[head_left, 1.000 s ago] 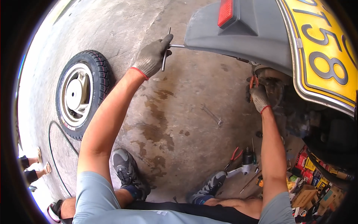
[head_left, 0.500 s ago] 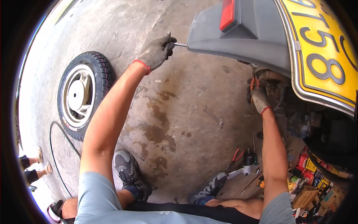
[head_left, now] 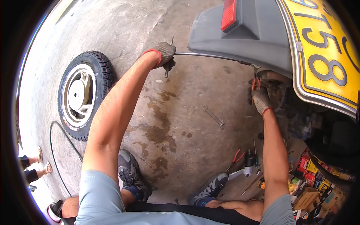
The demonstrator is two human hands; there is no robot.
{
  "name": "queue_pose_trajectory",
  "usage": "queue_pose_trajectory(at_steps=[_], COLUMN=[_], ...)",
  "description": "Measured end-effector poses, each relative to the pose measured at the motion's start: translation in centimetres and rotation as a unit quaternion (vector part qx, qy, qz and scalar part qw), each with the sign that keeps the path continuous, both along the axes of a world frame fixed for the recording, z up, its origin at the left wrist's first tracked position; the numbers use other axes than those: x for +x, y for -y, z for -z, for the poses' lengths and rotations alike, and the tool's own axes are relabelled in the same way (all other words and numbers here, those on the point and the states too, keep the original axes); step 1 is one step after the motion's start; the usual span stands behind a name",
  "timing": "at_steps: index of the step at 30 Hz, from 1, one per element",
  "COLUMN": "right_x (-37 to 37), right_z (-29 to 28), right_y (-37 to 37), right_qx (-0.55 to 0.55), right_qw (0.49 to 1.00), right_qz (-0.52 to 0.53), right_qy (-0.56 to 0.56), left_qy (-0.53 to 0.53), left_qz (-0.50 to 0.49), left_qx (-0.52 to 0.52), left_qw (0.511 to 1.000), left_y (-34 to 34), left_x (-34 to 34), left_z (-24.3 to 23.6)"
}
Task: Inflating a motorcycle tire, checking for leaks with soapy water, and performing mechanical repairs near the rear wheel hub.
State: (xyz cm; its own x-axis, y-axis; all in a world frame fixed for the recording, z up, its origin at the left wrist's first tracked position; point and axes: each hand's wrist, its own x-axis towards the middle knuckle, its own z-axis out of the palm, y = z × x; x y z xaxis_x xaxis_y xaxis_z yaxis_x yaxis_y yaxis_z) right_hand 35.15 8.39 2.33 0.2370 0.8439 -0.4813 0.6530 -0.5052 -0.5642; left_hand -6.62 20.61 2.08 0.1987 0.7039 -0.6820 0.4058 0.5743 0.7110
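Below the left end of a dark grey rear mudguard (head_left: 243, 47), my left hand (head_left: 164, 52), in a grey glove with a red cuff, is closed around the crossbar of a T-handle wrench (head_left: 204, 55). Its long shaft runs right along the mudguard's lower edge; the far end is hidden near the wheel hub area. My right hand (head_left: 261, 100), gloved alike, grips orange-handled pliers (head_left: 256, 82), their jaws up at the dark metal parts (head_left: 273, 77) under the mudguard. A yellow plate (head_left: 322, 48) and a red reflector (head_left: 228, 15) are on the vehicle's rear.
A tyre on a pale rim (head_left: 80, 95) lies at the left, beside a black hose (head_left: 62, 129). On the stained floor are a spanner (head_left: 214, 117), red-handled pliers (head_left: 236, 157) and an impact wrench (head_left: 248, 165). Small boxes (head_left: 318, 172) crowd the lower right. Another person's feet (head_left: 47, 168) show far left.
My left hand has turned the crossbar and shifted slightly; the shaft now sits lower, showing in full length below the mudguard's edge. My right hand with the pliers stays nearly in place.
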Motion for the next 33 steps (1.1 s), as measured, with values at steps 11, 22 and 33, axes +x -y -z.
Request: queue_pose_trajectory(at_steps=[11,22,33], right_x=[-1.0,2.7,-11.9], right_z=[-0.1,2.2,0.7], right_y=[0.2,0.4,-1.0], right_qx=[0.064,0.095,0.162], right_qw=[0.988,0.991,0.979], right_qz=[0.077,-0.098,-0.12], right_qy=[-0.121,0.014,-0.006], left_qy=[-0.214,-0.107,-0.101], left_qz=[0.112,0.049,-0.135], left_qx=[0.626,0.316,0.33], left_qw=[0.742,0.941,0.929], left_y=[2.9,0.0,3.2], left_x=[-2.5,-1.1,0.0], left_z=[1.5,0.3,2.6])
